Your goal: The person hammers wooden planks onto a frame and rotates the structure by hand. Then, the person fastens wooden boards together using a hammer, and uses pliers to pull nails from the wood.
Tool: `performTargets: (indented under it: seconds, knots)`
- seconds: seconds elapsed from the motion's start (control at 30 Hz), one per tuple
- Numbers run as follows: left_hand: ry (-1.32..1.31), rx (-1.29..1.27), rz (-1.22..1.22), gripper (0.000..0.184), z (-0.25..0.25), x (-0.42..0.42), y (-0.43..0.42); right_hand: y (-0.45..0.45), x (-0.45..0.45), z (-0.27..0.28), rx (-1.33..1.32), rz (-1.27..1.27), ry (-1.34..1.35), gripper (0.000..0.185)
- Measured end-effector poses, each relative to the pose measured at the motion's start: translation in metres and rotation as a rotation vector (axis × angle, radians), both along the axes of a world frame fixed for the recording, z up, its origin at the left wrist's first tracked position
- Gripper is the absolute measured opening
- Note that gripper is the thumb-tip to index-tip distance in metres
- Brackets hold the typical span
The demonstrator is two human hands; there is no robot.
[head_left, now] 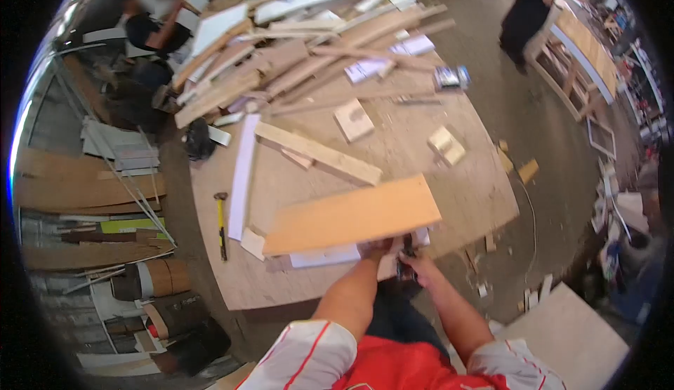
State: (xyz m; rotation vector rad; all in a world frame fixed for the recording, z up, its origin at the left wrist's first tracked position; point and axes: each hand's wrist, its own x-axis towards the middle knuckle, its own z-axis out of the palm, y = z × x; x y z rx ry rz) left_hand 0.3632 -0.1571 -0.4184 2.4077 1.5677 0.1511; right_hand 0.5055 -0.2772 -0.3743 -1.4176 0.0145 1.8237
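Note:
A wide orange-brown board (354, 216) is in front of me at the table's near side, above a white strip (325, 257). My left hand (378, 247) is at the board's near edge, its fingers mostly hidden. Just right of it, my right hand (421, 268) is closed around a dark hand tool (405, 258), its tip close to the board's edge. The tool's exact kind is too small and blurred to make out.
The wooden worktable (460, 193) carries a yellow-handled hammer (222, 225), a long pale strip (244, 176), a plank (319, 153), small wood blocks (354, 120) and a heap of scrap lumber (309, 53). One person (158, 32) is at far left, another (531, 11) at far right.

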Motion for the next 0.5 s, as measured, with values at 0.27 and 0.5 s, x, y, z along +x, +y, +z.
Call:
performTargets:
  seconds: [0.27,0.5]
  knots:
    - [0.112,-0.143,0.087,0.047,0.019,0.010,0.013,0.001,0.000,0.008,0.000,0.057,0.038,0.029]
    - [0.001,-0.074,0.173,0.041,0.018,0.014,0.013,0.000,-0.009,0.009,-0.071,-0.012,-0.076,0.028]
